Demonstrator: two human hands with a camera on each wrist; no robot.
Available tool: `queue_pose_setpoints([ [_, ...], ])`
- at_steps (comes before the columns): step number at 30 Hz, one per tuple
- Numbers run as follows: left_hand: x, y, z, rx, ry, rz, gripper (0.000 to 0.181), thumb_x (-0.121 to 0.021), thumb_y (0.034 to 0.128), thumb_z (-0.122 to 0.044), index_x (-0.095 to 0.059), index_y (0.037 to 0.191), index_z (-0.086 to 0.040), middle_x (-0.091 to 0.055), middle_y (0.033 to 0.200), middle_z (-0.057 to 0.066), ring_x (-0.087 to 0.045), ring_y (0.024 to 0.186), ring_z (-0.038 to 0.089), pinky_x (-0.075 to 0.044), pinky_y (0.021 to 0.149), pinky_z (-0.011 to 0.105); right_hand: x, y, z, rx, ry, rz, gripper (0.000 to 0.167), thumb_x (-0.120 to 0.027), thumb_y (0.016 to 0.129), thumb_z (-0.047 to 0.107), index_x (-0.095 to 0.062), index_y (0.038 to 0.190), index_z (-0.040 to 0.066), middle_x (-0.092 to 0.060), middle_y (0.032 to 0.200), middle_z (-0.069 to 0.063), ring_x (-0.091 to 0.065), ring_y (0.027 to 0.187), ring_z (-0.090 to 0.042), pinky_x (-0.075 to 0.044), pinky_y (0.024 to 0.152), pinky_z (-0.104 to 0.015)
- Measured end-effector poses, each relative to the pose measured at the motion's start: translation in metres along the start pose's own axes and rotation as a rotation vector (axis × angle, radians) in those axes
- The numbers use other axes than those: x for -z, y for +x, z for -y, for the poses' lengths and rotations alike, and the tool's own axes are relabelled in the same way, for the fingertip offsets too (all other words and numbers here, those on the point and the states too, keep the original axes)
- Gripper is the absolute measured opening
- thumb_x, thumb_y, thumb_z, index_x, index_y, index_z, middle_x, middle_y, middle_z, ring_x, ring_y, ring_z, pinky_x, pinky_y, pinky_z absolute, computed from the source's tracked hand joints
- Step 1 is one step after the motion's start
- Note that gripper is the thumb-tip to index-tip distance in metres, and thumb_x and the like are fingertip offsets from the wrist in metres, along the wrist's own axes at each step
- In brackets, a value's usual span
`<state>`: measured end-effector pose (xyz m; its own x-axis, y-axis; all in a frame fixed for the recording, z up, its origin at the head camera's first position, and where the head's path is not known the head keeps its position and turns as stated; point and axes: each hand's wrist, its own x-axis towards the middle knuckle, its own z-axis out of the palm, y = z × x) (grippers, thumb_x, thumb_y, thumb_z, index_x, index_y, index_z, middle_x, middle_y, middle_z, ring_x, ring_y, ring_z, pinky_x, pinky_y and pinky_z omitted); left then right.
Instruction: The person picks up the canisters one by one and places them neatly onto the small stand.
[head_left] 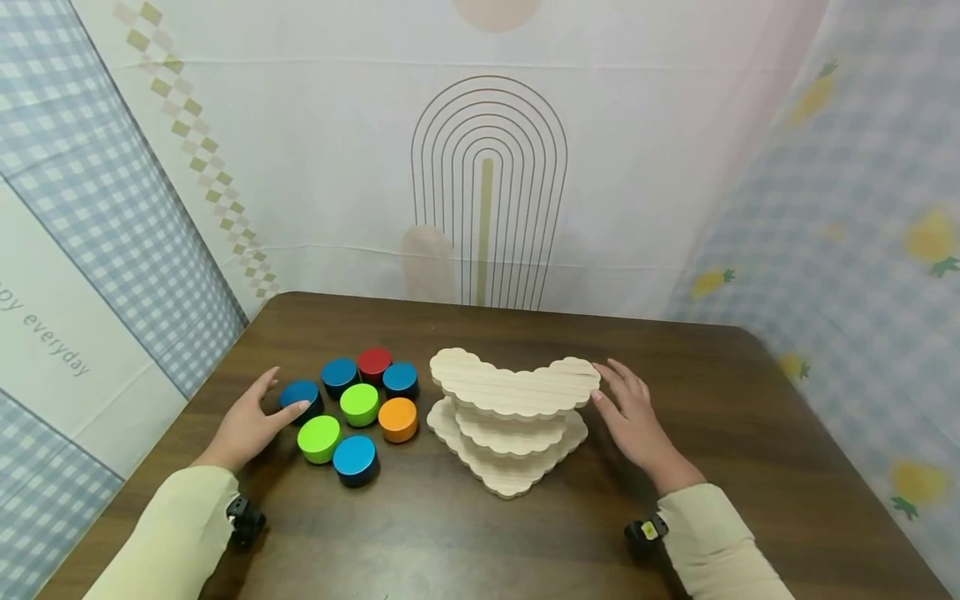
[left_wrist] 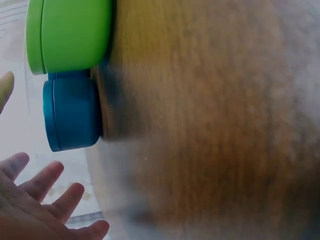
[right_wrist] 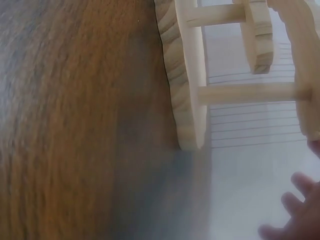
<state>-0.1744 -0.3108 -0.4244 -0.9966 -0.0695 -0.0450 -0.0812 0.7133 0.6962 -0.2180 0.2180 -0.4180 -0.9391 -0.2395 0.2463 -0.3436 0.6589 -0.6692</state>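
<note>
Wooden stand (head_left: 516, 392) apart from discs (head_left: 360, 404); right fingers (head_left: 618, 386) at upper edge.

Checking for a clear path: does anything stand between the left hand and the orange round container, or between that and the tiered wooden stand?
Yes: a blue container at the left hand, then two green containers, stand before the orange round container. Nothing visible stands between that and the tiered wooden stand.

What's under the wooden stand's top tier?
A middle tier, a wider base tier and posts (right-wrist view). From the head view, the top tier covers both lower tiers' rear parts.
</note>
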Motion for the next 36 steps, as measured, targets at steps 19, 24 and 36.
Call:
queue_pose_setpoints([
  [19,-0.002,0.006,0.007,0.015,-0.017,-0.003,0.088,-0.066,0.0896,-0.041,-0.022,0.148,0.007,-0.037,0.141,0.036,-0.033,0.129,0.051,-0.03,0.102,0.062,-0.015,0.005,0.001,-0.003,0.169,-0.081,0.041,-0.039,0.103,0.015,-0.038,0.14,-0.004,-0.024,0.149,-0.028,-0.016,0.139,-0.046,-0.015,0.106,-0.066],
  [24,-0.005,0.007,0.011,0.029,0.0,0.001,0.086,-0.067,0.0887,-0.039,-0.025,0.147,0.008,-0.037,0.14,0.037,-0.034,0.128,0.05,-0.03,0.103,0.062,-0.018,0.005,0.003,-0.015,0.178,-0.092,0.041,-0.038,0.103,0.014,-0.037,0.141,-0.003,-0.028,0.147,-0.027,-0.021,0.138,-0.044,-0.019,0.107,-0.063],
  [36,-0.009,0.012,0.011,0.025,0.006,0.014,0.086,-0.07,0.087,-0.038,-0.028,0.145,0.01,-0.036,0.141,0.038,-0.038,0.126,0.05,-0.035,0.1,0.059,-0.023,0.004,0.001,-0.053,0.247,-0.097,0.041,-0.035,0.104,0.014,-0.036,0.142,0.0,-0.035,0.14,-0.024,-0.03,0.13,-0.037,-0.026,0.104,-0.058],
])
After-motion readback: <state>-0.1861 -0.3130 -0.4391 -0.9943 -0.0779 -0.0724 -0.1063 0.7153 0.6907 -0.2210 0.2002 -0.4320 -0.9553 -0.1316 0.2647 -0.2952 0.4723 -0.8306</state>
